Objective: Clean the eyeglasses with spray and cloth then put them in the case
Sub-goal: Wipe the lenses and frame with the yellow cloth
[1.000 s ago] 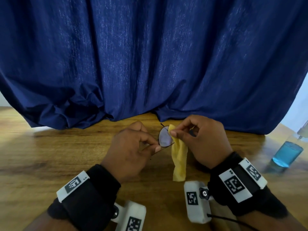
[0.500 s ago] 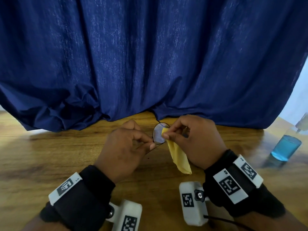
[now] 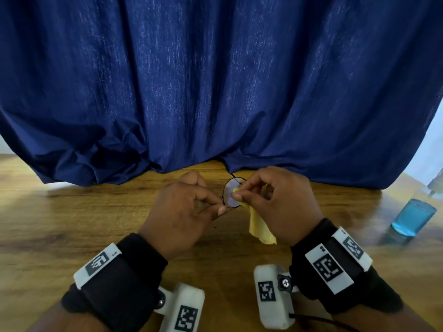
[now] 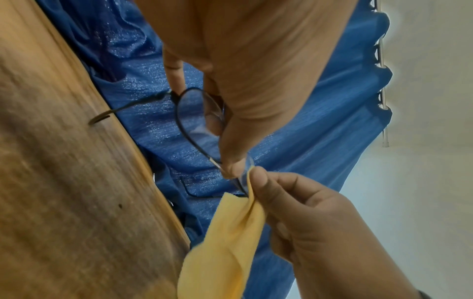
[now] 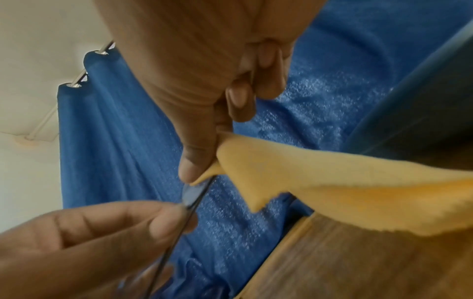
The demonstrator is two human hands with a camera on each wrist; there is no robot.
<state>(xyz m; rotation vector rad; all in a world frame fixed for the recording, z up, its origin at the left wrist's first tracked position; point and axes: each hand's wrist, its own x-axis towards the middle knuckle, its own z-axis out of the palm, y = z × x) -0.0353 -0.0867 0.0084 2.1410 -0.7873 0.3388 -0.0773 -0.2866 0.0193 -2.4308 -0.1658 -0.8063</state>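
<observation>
Thin black-rimmed eyeglasses are held above the wooden table. My left hand pinches their frame near one lens. My right hand pinches a yellow cloth over the other lens, thumb and forefinger on either side of it. The rest of the cloth hangs down toward the table. A spray bottle with blue liquid stands at the far right. No case is in view.
A dark blue curtain hangs across the back and bunches on the table right behind the hands. Bare wood lies left and in front of the hands.
The right hand has slid the pinched cloth further across the lens, and the hanging cloth has swung right. Both hands shifted slightly in view; the left grip is unchanged.
</observation>
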